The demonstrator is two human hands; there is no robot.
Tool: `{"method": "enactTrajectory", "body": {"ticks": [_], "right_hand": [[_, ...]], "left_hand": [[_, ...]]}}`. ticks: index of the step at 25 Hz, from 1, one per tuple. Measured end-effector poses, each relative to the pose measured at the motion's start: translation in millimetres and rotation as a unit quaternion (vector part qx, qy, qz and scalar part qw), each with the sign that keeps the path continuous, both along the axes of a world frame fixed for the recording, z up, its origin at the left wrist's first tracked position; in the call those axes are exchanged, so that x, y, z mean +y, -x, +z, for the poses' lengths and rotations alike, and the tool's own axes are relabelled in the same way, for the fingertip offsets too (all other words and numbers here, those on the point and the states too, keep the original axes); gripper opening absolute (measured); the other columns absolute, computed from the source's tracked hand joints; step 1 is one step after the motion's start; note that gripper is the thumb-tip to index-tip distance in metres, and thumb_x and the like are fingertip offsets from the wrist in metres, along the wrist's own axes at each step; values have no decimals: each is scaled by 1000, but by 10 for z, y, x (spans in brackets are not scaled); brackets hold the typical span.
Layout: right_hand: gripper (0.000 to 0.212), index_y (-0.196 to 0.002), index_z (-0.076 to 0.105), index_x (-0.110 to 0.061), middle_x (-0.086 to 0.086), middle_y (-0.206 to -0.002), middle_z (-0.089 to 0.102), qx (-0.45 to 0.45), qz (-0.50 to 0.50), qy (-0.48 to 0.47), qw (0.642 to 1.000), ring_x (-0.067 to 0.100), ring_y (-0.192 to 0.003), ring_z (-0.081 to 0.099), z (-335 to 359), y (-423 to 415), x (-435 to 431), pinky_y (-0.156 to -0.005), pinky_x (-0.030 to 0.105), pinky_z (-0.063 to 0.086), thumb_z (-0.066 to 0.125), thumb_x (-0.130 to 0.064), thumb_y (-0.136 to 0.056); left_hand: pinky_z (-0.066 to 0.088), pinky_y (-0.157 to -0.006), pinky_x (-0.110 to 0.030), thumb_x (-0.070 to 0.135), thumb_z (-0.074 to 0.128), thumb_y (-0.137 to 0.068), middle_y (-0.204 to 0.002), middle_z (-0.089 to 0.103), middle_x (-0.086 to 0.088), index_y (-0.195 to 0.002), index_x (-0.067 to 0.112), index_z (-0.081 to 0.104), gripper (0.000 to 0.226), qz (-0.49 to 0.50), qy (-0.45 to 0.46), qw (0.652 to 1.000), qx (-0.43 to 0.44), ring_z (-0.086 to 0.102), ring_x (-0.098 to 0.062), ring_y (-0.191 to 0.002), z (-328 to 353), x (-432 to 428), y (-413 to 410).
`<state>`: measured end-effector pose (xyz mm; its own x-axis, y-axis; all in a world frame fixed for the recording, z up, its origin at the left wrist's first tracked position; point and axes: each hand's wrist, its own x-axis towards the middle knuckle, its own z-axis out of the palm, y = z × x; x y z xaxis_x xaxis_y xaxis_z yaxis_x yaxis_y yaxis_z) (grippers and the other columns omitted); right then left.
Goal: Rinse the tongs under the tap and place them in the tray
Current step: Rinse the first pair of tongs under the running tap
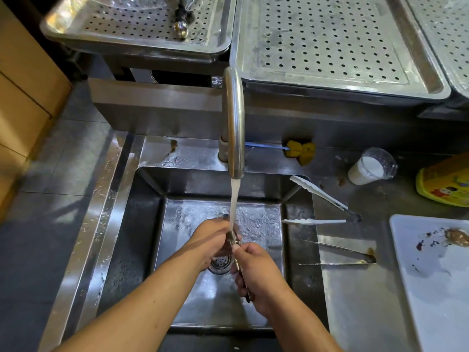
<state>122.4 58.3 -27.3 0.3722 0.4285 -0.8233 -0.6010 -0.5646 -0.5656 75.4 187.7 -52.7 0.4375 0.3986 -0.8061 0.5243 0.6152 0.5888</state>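
Over the steel sink (299, 250) both my hands hold a thin pair of metal tongs (233, 240) under the water running from the curved tap (234, 118). My right hand (258, 273) grips the handle end, which pokes out below the palm. My left hand (215, 240) closes around the tip end where the stream lands. Most of the tongs is hidden by my fingers. A perforated steel tray (330, 41) sits behind the tap at the upper right.
White-tipped tongs (322, 199) and thin metal tongs (340, 255) lie on the sink's right edge. A milky plastic cup (368, 168), a yellow sponge brush (299, 149), a yellow box (446, 184) and a soiled white board (436, 275) occupy the right counter. Another perforated tray (142, 24) stands upper left.
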Motion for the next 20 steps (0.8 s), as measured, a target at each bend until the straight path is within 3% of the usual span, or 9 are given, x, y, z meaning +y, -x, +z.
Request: {"method": "enactTrajectory", "body": {"ticks": [4, 7, 9, 11, 13, 14, 17, 19, 20], "right_hand": [[22, -102, 53, -18, 3, -77, 65, -97, 78, 45, 991, 18, -47, 56, 14, 12, -7, -45, 30, 40, 61, -38, -101], [33, -102, 41, -30, -7, -90, 65, -314, 256, 117, 907, 24, -83, 70, 41, 35, -52, -62, 33, 44, 67, -48, -92], [37, -102, 35, -37, -8, -93, 63, -396, 286, 113, 865, 25, -91, 69, 64, 20, -44, -65, 35, 40, 67, -49, -88], [36, -100, 38, -36, -11, -88, 62, -345, 260, 88, 898, 20, -79, 69, 110, -30, 8, -60, 34, 43, 65, -46, -79], [33, -101, 45, -33, -6, -83, 67, -194, 200, 53, 959, 15, -57, 65, 132, -95, 54, -48, 31, 49, 63, -37, -73], [30, -101, 48, -33, -3, -81, 69, -152, 197, 38, 968, 15, -52, 63, 139, -111, 60, -46, 30, 50, 62, -32, -74], [23, -106, 56, -35, -7, -90, 72, -287, 286, 69, 912, 20, -78, 69, 131, -177, 20, -65, 31, 48, 64, -30, -85], [29, -119, 57, -35, -5, -103, 74, -370, 303, 87, 874, 26, -98, 69, 114, -179, -45, -71, 33, 44, 63, -34, -91], [20, -113, 57, -34, -5, -98, 73, -378, 290, 80, 875, 27, -96, 68, 96, -167, -66, -70, 34, 43, 60, -40, -95]], "left_hand": [[56, -60, -28, 35, 73, -99, -79, 79, -5, -88, 17, 84, 23, -58, -14, 998, 28, 71, -19, -70, -14, -23, 22], [53, -46, -25, 41, 79, -90, -68, 76, -6, -85, 12, 81, 30, -87, -61, 991, 86, 67, -19, -55, -17, -9, 31], [51, -44, -24, 37, 74, -91, -61, 72, -5, -86, 7, 78, 30, -38, -27, 996, 75, 64, -17, -46, -2, -18, -13], [49, -48, -24, 33, 65, -95, -59, 70, -5, -85, 10, 75, 28, 35, 13, 997, 62, 65, -20, -47, -7, -14, -55], [54, -56, -28, 32, 61, -96, -58, 70, -5, -79, 12, 71, 28, 54, 23, 997, 57, 69, -24, -53, -10, 1, -90], [56, -62, -32, 33, 62, -96, -61, 72, -7, -79, 11, 71, 29, 40, 21, 997, 58, 70, -26, -58, -13, -1, -93], [66, -70, -44, 41, 74, -84, -73, 81, -12, -88, 8, 76, 33, -39, -52, 995, 81, 75, -28, -66, 4, 21, -66], [67, -65, -42, 41, 77, -81, -70, 81, -8, -91, 12, 73, 32, -48, -113, 989, 88, 75, -24, -61, 3, 56, -81], [64, -60, -39, 40, 76, -87, -64, 78, -4, -90, 13, 70, 28, -35, -116, 989, 80, 72, -22, -55, 8, 59, -97]]}}
